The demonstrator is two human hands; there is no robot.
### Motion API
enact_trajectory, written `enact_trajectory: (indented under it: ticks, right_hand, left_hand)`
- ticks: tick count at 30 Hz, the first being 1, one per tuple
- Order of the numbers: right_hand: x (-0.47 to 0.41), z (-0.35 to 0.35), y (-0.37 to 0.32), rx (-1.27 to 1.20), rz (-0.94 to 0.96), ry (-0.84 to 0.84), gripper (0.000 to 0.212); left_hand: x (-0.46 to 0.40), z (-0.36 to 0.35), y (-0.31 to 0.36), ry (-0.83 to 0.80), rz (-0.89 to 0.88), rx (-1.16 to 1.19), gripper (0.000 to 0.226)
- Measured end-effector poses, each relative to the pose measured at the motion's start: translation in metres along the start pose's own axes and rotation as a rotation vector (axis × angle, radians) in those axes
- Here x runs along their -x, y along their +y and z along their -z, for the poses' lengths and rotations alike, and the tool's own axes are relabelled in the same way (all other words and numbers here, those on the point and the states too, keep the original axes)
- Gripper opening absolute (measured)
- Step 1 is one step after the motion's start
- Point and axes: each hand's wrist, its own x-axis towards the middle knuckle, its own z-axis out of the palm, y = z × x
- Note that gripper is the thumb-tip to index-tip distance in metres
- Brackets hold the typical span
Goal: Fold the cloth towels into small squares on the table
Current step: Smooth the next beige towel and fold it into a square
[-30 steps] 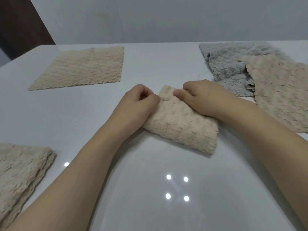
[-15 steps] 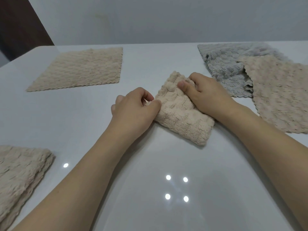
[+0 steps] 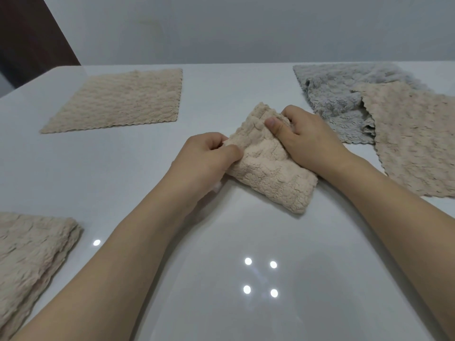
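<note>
Right at the middle of the white glossy tabletop (image 3: 147, 183) lies a folded beige towel (image 3: 268, 173), bunched into a thick oblong that runs slantwise from the far centre toward the near right. Both hands are on it. The left hand (image 3: 206, 163) pinches its left edge, thumb on top and fingers curled under the fold. The right hand (image 3: 307, 139) grips the far end, thumb pressed flat on the upper layer and the other fingers curled round the cloth behind.

Around it, a flat beige towel (image 3: 118, 99) is spread open at the far left, well apart from the hands. A grey towel (image 3: 344, 94) lies rumpled at the far right, just behind the right hand, and another beige towel (image 3: 413, 134) overlaps its right part and reaches toward the near right edge. At the near left, a folded beige cloth (image 3: 29, 262) sits partly out of view. Four small light spots reflect off the tabletop between the forearms.
</note>
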Motion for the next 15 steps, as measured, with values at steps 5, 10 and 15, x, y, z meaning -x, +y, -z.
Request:
enact_trajectory:
  ticks: [5, 10, 15]
  right_hand:
    - [0.0003, -0.0005, -0.0002, -0.002, 0.001, -0.006, 0.049]
    - [0.0004, 0.0002, -0.0013, -0.014, -0.002, -0.014, 0.051]
    - [0.0004, 0.0002, -0.0008, -0.025, -0.01, -0.022, 0.051]
  left_hand:
    - [0.0004, 0.0002, 0.0011, -0.009, -0.099, 0.119, 0.026]
    - [0.0039, -0.0006, 0.0022, -0.115, -0.172, 0.292, 0.015]
    - [0.0021, 0.0002, 0.0001, -0.144, -0.208, 0.288, 0.017]
